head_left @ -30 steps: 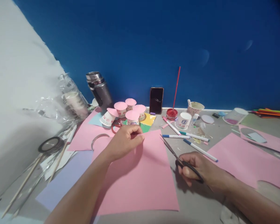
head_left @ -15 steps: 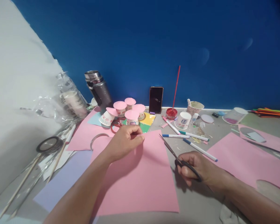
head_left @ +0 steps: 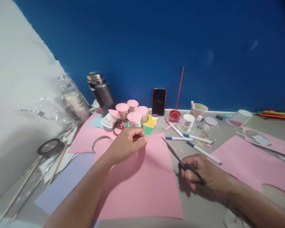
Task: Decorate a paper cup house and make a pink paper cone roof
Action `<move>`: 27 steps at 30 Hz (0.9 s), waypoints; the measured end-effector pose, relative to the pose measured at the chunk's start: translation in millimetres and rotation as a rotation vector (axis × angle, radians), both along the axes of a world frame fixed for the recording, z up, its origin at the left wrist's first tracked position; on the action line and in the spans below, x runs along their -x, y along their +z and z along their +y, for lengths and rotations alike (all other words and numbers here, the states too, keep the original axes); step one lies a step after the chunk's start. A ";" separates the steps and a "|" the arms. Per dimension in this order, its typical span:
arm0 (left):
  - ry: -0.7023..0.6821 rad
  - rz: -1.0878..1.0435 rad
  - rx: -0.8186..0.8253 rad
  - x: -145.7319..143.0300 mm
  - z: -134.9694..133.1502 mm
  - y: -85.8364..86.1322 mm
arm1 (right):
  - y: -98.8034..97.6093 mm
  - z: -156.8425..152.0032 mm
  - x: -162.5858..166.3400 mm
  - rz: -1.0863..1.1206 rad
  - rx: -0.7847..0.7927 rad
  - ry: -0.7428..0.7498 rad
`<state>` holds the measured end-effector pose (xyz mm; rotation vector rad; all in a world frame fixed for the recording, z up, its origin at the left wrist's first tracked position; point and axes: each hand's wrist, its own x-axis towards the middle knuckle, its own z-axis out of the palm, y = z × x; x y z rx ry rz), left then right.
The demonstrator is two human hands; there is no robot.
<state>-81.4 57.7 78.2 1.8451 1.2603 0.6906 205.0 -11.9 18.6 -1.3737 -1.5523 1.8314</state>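
Note:
My left hand [head_left: 128, 144] pinches the far edge of a large pink paper sheet [head_left: 142, 190] between thumb and fingers, lifting that edge a little. My right hand [head_left: 200, 171] is wrapped round the black handles of a pair of scissors [head_left: 173, 152]. The blades look nearly closed and point up and left, their tips close to the sheet's far right corner. Whether they touch the paper I cannot tell. Beyond my left hand stand several small paper cups with pink paper tops [head_left: 134, 117], and a red-handled tool [head_left: 117, 127] lies partly hidden behind the hand.
A steel flask [head_left: 101, 91], a phone [head_left: 159, 102] and a red paint pot [head_left: 174, 116] with a red stick stand along the blue wall. Several markers [head_left: 204, 153] lie beyond the scissors. Cut pink paper [head_left: 247, 161] lies at right, black tape [head_left: 49, 147] and sticks at left.
Almost nothing differs. Both hands keep their grips on the sheet and the scissors, with only a very slight shift of the view.

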 end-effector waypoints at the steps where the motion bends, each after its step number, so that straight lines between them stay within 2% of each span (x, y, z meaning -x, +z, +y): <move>1: 0.000 0.000 0.000 0.0 0.0 0.2 | 1.0 0.2 -0.1 -0.013 -0.003 0.003; 17: -0.020 0.030 0.028 1.6 0.8 -0.1 | 2.1 5.8 -9.6 -0.033 -0.008 0.031; 27: -0.045 0.026 0.039 2.4 0.7 0.5 | 8.9 7.8 -15.4 -0.137 -0.045 0.057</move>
